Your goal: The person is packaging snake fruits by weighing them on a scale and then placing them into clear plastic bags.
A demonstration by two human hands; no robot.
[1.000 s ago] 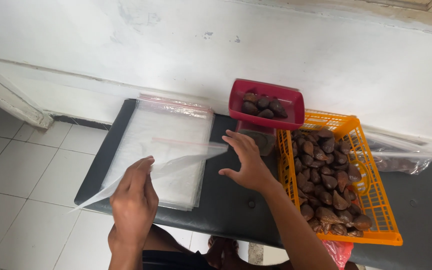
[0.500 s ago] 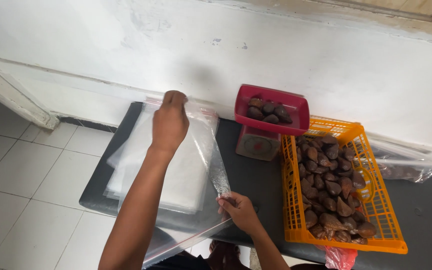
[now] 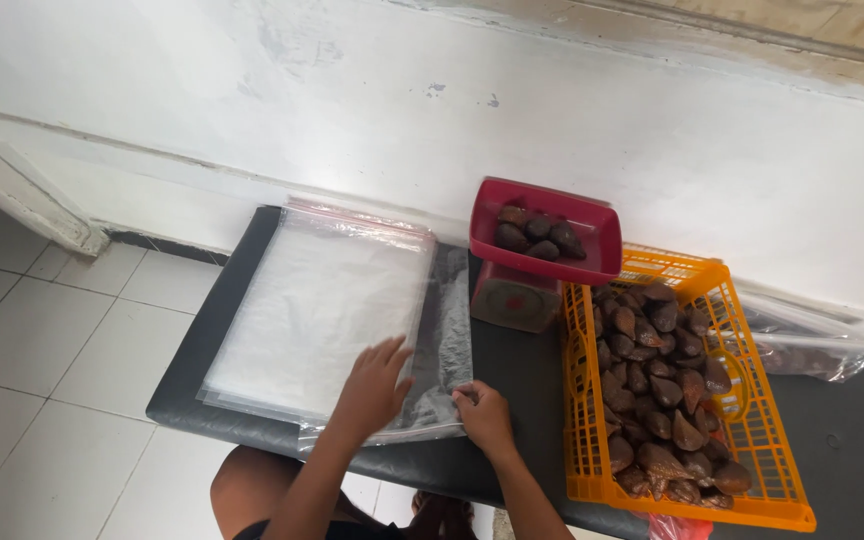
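- A clear plastic bag [image 3: 432, 340] lies flat on the black counter [image 3: 522, 370], spread partly over a stack of clear plastic sheets [image 3: 317, 310] at the counter's left end.
- The bag's long axis runs from the near edge of the counter toward the white wall [image 3: 402, 110]; its near short edge lies by the hands, its far end points to the wall.
- The left hand [image 3: 374, 385] rests on the bag's near left part, palm down and fingers spread, pressing flat rather than gripping.
- The right hand [image 3: 484, 415] sits at the bag's near right corner, fingers curled together on the plastic edge, pinching it.
- The two hands are close together but apart, with the bag's near edge running between them.
- Just right of the bag stands a red scale [image 3: 517, 297] whose red tray [image 3: 546, 235] holds a few brown scaly fruits [image 3: 540, 238].
- Farther right an orange basket [image 3: 592, 420] on the counter is full of the same brown fruit.
- Beyond the basket, by the wall, lies a crumpled clear bag [image 3: 812, 340].
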